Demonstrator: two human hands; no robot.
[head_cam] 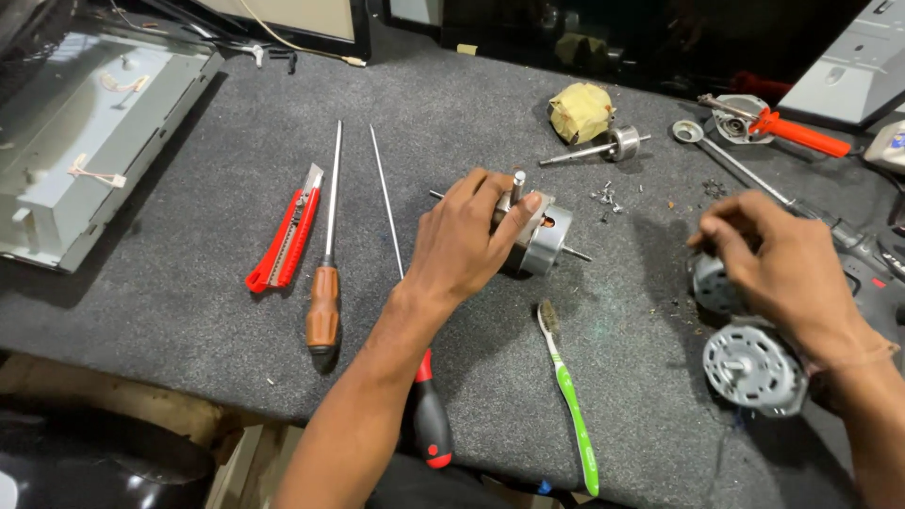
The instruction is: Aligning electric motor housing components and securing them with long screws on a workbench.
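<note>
No container on the grey mat (189, 283) holds anything that can be told; the pale metal housing (85, 141) at the far left lies open-side up with only small wire clips showing inside.

The left hand (467, 240) is clenched over the motor (537, 240) at the middle of the mat. Its fingers wrap the top and near side of the body, the thumb (517, 215) presses the right edge, and a short stud (518, 179) sticks up just past the fingertips. The shaft pokes out to the right, clear of the hand.

The right hand (778, 269) grasps a round grey cover (714, 286), fingers curled over its top, the part showing below and left of the fingertips. A second cover (754, 368) with slots lies just beneath that wrist, touching the mat.

Near the left hand lie 2 screwdrivers, 1 with a brown handle (323, 306), 1 with a red-black handle (429, 429) partly under the forearm. A red knife (287, 240) lies left of them, a green toothbrush (570, 405) right. A rotor (613, 146), a yellow winding (582, 111) and loose screws (603, 196) sit farther back.
</note>
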